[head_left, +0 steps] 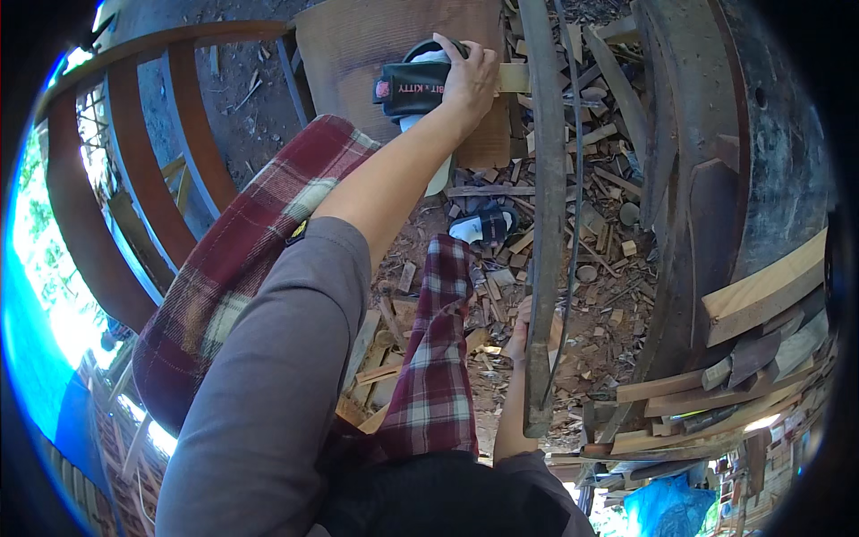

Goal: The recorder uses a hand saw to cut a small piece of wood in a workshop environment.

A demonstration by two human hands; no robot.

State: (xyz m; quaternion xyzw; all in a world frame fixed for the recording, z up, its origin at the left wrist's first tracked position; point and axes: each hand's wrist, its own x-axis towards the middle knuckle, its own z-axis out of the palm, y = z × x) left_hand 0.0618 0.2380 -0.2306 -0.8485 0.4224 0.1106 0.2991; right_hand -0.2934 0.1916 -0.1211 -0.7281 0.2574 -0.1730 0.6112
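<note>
My left hand [472, 82] reaches far forward and is closed at a pale wood strip [514, 78], whose end sticks out to its right. Beneath that hand is my foot in a dark slipper [400, 89], set on a brown board [349, 45]; what the fingertips touch is partly hidden. Close to my body, my right hand [520, 333] is wrapped round the lower part of a long frame saw [542, 224]. Its wooden beam runs away from me, with a thin dark blade [578, 179] alongside. The saw crosses by the strip's end.
My other slippered foot [483, 227] stands among wood scraps [599, 242] strewn on the dirt. A slatted wooden frame [192, 125] stands at the left. Large curved timbers [684, 179] and a stack of cut planks [761, 295] lie at the right.
</note>
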